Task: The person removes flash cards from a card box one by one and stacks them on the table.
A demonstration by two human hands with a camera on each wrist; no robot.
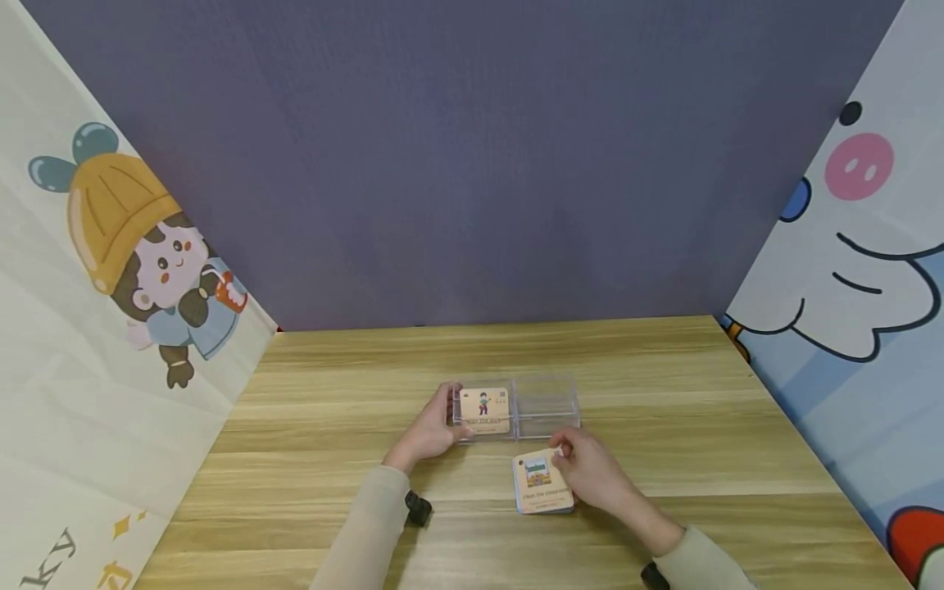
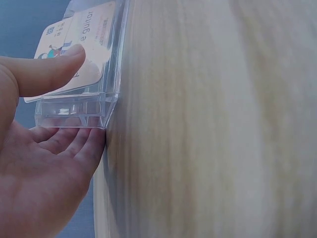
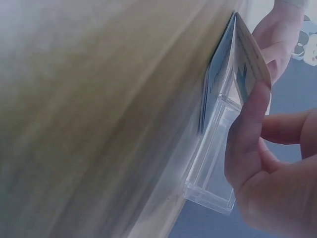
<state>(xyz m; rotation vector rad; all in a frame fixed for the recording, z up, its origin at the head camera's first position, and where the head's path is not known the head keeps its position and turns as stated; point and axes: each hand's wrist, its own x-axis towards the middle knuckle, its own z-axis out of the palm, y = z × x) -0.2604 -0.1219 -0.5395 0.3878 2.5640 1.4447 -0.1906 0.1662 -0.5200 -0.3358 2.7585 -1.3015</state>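
Observation:
A clear plastic box point(image 1: 547, 407) with two compartments lies on the table. In its left compartment is a picture card point(image 1: 484, 410) showing a guitar player. My left hand point(image 1: 431, 424) holds the box's left end, thumb at the near corner and fingers around the far side. Nearer to me, my right hand point(image 1: 593, 471) pinches the edge of a card point(image 1: 543, 482) printed with a classroom picture. In the right wrist view this card point(image 3: 250, 62) tilts up from a small stack of cards point(image 3: 216, 79) on the table. The right compartment holds no card.
The wooden table point(image 1: 332, 369) runs back to a dark blue panel point(image 1: 472, 164). Printed cloths with cartoon figures hang at the left point(image 1: 74, 410) and right point(image 1: 848, 328). Black bands point(image 1: 418, 510) are on both wrists.

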